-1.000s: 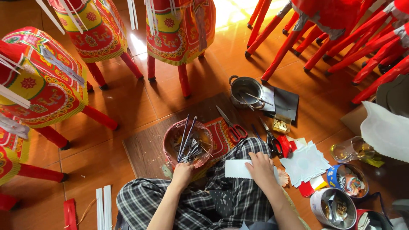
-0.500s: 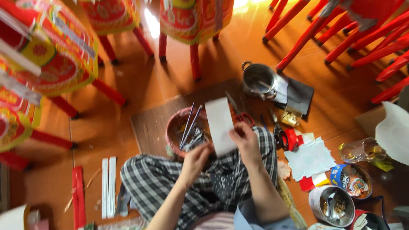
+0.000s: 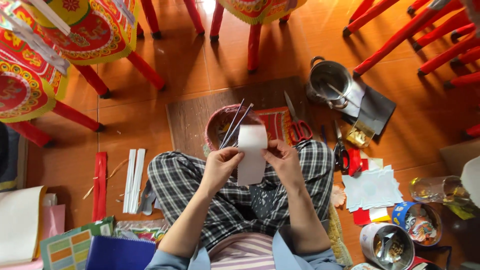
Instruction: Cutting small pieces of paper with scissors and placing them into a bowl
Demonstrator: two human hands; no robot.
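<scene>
Holding a narrow white paper strip (image 3: 251, 155) upright over the lap, the left hand (image 3: 220, 167) and the right hand (image 3: 285, 162) are each closed on one long edge of it, thumbs in front and fingers behind, about midway up. The strip's top curls slightly toward a round pink-rimmed basket (image 3: 220, 125) from which thin metal rods (image 3: 235, 122) lean; its lower end hangs free above the checked trousers (image 3: 200, 185). The basket is set on a dark brown wooden board (image 3: 190, 115) laid on the orange tiled floor (image 3: 250, 70), near the board's near edge.

For clean handling the paper is best kept taut between both grips, with pressure applied by the fingertips only, so that no crease is pressed in where none is wanted. If a fold or curl is being shaped, the edges should be kept parallel and the strip level, and each grip shifted by turns, never both released together. The curling top should be kept clear of the rod tips, which could catch or pierce it.

Red-handled scissors (image 3: 299, 127) lie on the board's right part, beside a red patterned sheet (image 3: 275, 122); a steel pot (image 3: 327, 80) stands beyond the board's far right corner
</scene>
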